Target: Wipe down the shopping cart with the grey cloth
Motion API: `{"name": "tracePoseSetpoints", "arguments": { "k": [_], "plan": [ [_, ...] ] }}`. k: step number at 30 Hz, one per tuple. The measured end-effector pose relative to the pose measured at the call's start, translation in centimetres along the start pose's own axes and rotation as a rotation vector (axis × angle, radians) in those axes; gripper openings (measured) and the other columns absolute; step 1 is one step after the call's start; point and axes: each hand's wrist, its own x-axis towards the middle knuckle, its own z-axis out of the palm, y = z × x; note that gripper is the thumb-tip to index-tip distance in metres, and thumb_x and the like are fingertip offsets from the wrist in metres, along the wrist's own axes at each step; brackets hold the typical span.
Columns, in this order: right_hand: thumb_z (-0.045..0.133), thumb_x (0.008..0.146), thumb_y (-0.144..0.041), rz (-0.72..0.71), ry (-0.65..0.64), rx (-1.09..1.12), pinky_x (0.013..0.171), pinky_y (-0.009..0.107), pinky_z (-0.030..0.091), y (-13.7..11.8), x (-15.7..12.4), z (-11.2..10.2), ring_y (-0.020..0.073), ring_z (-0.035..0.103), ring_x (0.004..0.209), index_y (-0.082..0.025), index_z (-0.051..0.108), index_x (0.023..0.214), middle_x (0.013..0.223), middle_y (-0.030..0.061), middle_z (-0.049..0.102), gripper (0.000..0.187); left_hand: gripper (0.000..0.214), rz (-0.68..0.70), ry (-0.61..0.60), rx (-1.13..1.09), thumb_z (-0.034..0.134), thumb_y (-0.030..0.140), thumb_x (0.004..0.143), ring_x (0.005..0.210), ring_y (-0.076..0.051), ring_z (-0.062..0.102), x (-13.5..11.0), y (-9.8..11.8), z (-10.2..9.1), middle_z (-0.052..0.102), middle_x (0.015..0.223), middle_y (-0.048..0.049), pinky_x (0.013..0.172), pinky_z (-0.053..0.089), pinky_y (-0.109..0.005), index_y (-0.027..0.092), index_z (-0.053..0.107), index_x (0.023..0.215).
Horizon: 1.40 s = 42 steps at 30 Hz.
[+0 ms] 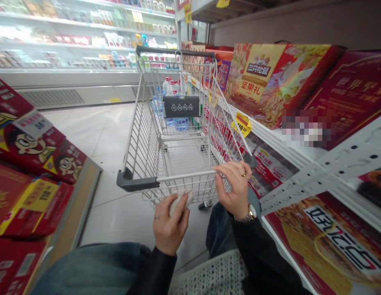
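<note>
A wire shopping cart (141, 135) stands in front of me in a store aisle, its basket empty. My left hand (168, 225) is closed round a crumpled white cloth (180, 200) and presses it against the cart's near wire wall, just below the top rail. My right hand (235, 186) grips that near rail (190, 176) with fingers curled over it; it wears a ring and a wristwatch. My knees in blue jeans show below the hands.
Red gift boxes (270, 82) fill slanted white shelves on the right. More red boxes (33, 151) are stacked on a low display at the left. A refrigerated case (70, 49) runs along the far wall. Water bottles (174, 102) stand beyond the cart. The floor is pale tile.
</note>
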Motion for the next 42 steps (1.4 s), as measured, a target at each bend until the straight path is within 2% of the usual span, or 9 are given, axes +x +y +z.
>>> {"name": "tracePoseSetpoints", "arguments": {
  "k": [3,9,16,21,27,32,38,42],
  "plan": [
    [0.058,0.094,-0.019,0.000,-0.016,-0.004,0.113,0.045,0.025,0.1,-0.1,0.0,0.0190,0.066,0.104,-0.028,0.068,0.103,0.098,-0.0016,0.076,0.016,0.049,-0.009,-0.020,-0.008,0.075,0.010,0.077,0.107,-0.024,0.060,-0.2,0.0,-0.1,0.062,0.115,-0.0118,0.096,0.052,-0.039,0.022,0.066,0.124],
    [0.059,0.093,-0.020,0.006,-0.022,-0.017,0.112,0.044,0.026,0.2,-0.2,-0.1,0.0187,0.066,0.104,-0.028,0.069,0.103,0.098,-0.0018,0.076,0.016,0.051,-0.036,0.027,-0.031,0.075,0.009,0.077,0.111,-0.024,0.060,1.5,0.8,-0.9,0.061,0.120,-0.0117,0.100,0.050,-0.040,0.023,0.065,0.125],
    [0.058,0.092,-0.020,-0.017,-0.014,-0.047,0.112,0.043,0.028,0.1,-0.1,-0.1,0.0192,0.066,0.103,-0.028,0.068,0.102,0.098,-0.0013,0.077,0.017,0.049,-0.025,-0.048,-0.022,0.075,0.010,0.077,0.106,-0.023,0.060,0.8,1.1,-0.2,0.061,0.116,-0.0118,0.097,0.051,-0.039,0.023,0.066,0.124],
    [0.057,0.093,-0.020,-0.014,-0.018,-0.048,0.111,0.043,0.028,-0.1,0.0,-0.1,0.0190,0.066,0.102,-0.027,0.067,0.103,0.098,-0.0010,0.077,0.017,0.051,-0.021,0.004,-0.011,0.075,0.009,0.077,0.110,-0.024,0.060,1.4,1.4,-0.4,0.061,0.118,-0.0122,0.099,0.051,-0.039,0.023,0.066,0.125],
    [0.057,0.094,-0.020,0.012,-0.028,-0.005,0.112,0.043,0.026,-0.2,0.0,-0.1,0.0186,0.066,0.103,-0.028,0.067,0.103,0.098,-0.0011,0.077,0.016,0.048,0.006,-0.031,-0.008,0.075,0.010,0.078,0.107,-0.024,0.061,0.4,1.1,0.5,0.062,0.116,-0.0121,0.097,0.052,-0.039,0.022,0.067,0.123],
    [0.057,0.094,-0.019,0.002,-0.010,0.011,0.112,0.043,0.027,-0.4,0.0,-0.1,0.0176,0.066,0.102,-0.027,0.067,0.103,0.098,-0.0017,0.077,0.016,0.051,-0.024,0.002,-0.042,0.075,0.010,0.078,0.109,-0.024,0.061,0.9,1.4,-0.1,0.061,0.119,-0.0119,0.099,0.051,-0.039,0.024,0.065,0.126],
    [0.057,0.095,-0.020,-0.003,-0.006,0.014,0.113,0.043,0.026,-0.3,-0.2,0.0,0.0182,0.065,0.105,-0.026,0.067,0.103,0.099,-0.0012,0.076,0.015,0.047,-0.019,-0.037,-0.053,0.074,0.010,0.079,0.109,-0.024,0.060,0.8,1.5,0.1,0.061,0.118,-0.0121,0.098,0.051,-0.039,0.022,0.066,0.124],
    [0.058,0.094,-0.018,-0.005,0.001,0.025,0.112,0.043,0.026,-0.4,-0.1,0.1,0.0181,0.065,0.104,-0.026,0.067,0.103,0.098,-0.0014,0.076,0.015,0.049,-0.006,-0.001,-0.046,0.075,0.009,0.078,0.110,-0.023,0.060,1.2,1.9,0.1,0.061,0.119,-0.0122,0.100,0.050,-0.038,0.022,0.066,0.125]
  ]
}}
